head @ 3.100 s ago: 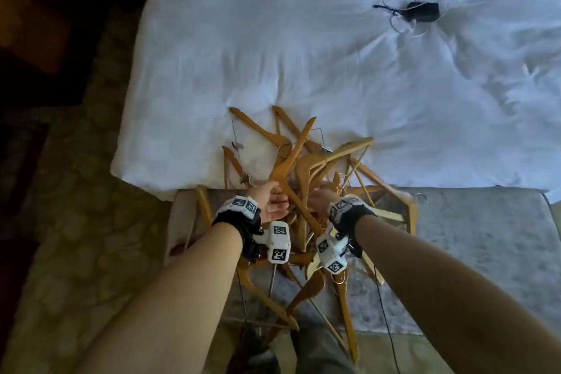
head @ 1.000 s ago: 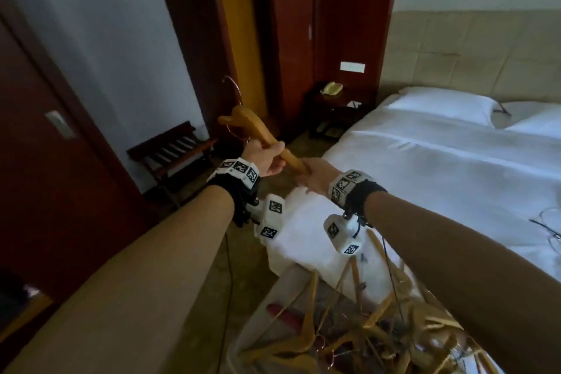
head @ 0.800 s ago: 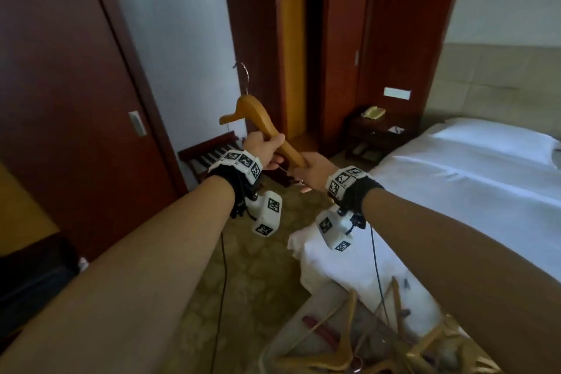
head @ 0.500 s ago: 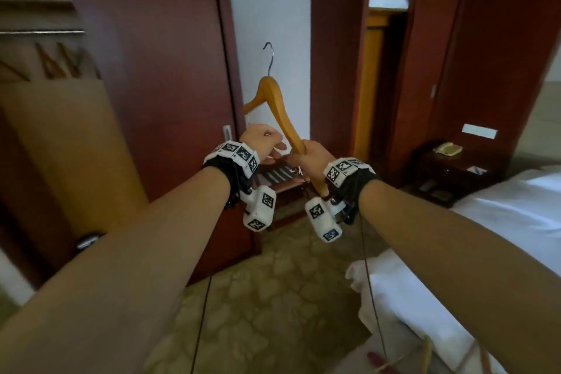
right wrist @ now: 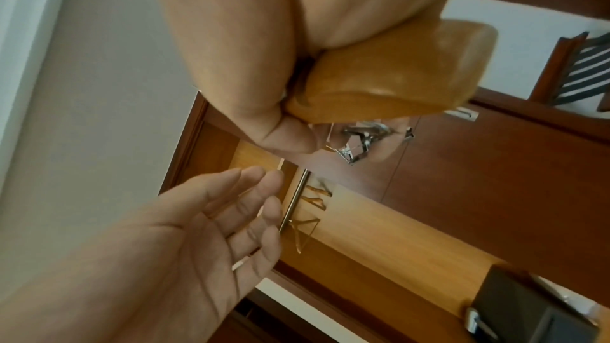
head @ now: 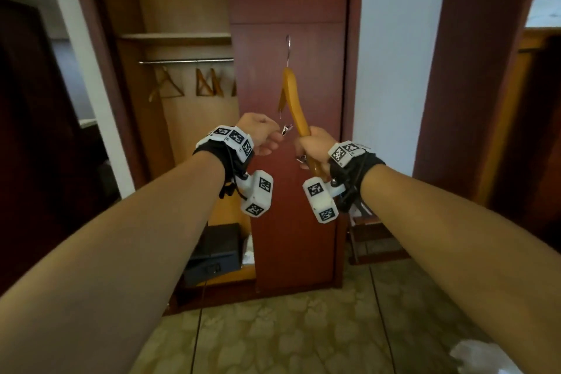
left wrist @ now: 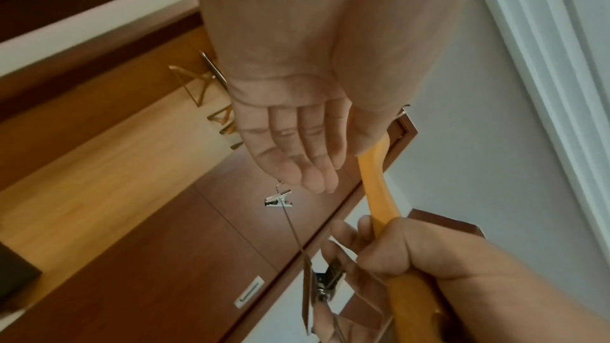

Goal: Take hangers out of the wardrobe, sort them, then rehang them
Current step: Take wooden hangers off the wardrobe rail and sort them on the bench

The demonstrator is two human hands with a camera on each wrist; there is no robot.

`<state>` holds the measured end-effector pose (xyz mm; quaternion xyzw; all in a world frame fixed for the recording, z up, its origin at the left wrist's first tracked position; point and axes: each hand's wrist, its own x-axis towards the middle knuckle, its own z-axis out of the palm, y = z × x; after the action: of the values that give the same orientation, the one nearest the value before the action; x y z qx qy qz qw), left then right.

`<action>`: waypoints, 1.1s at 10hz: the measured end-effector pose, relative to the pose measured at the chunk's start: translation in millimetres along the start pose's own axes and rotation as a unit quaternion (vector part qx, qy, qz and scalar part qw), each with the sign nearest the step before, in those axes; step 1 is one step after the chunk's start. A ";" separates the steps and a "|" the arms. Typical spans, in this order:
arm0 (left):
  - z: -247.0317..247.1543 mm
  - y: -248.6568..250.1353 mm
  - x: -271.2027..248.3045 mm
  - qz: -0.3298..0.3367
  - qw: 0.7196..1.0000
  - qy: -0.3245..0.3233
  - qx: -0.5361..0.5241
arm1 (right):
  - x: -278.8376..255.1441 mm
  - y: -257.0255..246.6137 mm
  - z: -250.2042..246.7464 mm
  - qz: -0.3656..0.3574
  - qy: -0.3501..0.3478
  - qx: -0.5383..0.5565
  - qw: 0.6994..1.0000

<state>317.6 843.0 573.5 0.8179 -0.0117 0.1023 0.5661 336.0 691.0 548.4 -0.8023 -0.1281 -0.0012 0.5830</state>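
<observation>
A wooden hanger (head: 293,100) with a metal hook and wire clips stands almost upright in front of the wardrobe's closed door. My right hand (head: 314,146) grips its lower arm in a fist; the right wrist view shows the hanger (right wrist: 396,74) filling that palm. My left hand (head: 261,136) hovers just left of it with relaxed, straight fingers and holds nothing. One metal clip (left wrist: 279,198) dangles just beyond the left hand (left wrist: 297,150). Several wooden hangers (head: 206,83) hang on the wardrobe rail (head: 185,61) to the upper left.
The open wardrobe bay lies on the left, with a shelf (head: 176,36) above the rail and a dark box (head: 215,252) on its floor. A closed red-brown door panel (head: 291,222) faces me. A luggage rack (head: 373,240) stands to the right; white bedding (head: 476,358) shows at lower right.
I have turned from the bed and its hanger pile to face the wardrobe. The hanger has swung upright in my right hand, and my left hand has let go of it.
</observation>
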 end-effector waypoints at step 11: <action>-229.5 -89.2 374.4 -0.019 0.986 0.167 0.016 | 442.6 -65.3 181.9 -0.056 -0.056 0.031 0.996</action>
<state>660.8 1124.3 636.3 0.7981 0.1000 0.2269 0.5492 723.7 970.4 618.2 -0.7741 -0.2056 0.0155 0.5985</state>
